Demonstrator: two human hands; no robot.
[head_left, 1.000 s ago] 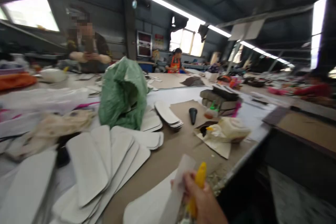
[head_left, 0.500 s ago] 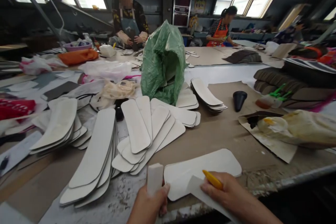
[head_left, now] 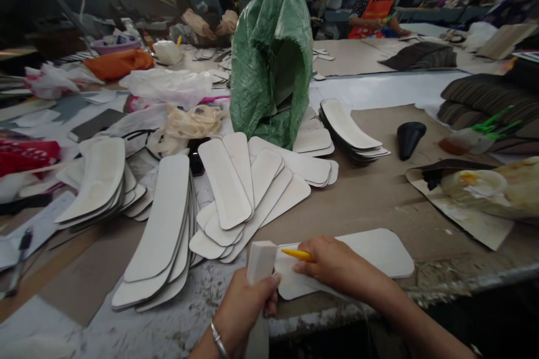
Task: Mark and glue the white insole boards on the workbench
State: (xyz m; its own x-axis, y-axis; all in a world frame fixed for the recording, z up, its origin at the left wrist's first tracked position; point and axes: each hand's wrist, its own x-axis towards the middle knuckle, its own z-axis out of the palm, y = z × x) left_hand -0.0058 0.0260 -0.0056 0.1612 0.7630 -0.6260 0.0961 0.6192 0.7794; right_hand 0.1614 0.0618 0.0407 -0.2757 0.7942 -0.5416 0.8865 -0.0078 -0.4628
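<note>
My left hand (head_left: pixel 246 300) is closed around a thick, pale strip-like bundle (head_left: pixel 261 261), its blunt end standing above the thumb and its lower part hanging below the palm. My right hand (head_left: pixel 330 263) grips a slim yellow tool (head_left: pixel 297 254), whose tapered tip points left toward the bundle; its exact kind does not show. Under the right hand lies a white rounded panel (head_left: pixel 381 252) near the table's front edge, partly covered by the hand and forearm. Fanned white panels (head_left: pixel 225 185) and a curved stack of similar panels (head_left: pixel 158 224) lie to the left.
A green sack (head_left: pixel 269 61) stands open behind the panels. To the right are a black cone-shaped object (head_left: pixel 410 140), a stained yellowish bag (head_left: pixel 517 190) and stacked dark pieces (head_left: pixel 480 95). A pen (head_left: pixel 21 258) lies far left. Two co-workers stand across the table.
My right hand has moved left and up, bringing the yellow tool close to the bundle. The white strip below that hand is now mostly hidden. The view has tilted down.
</note>
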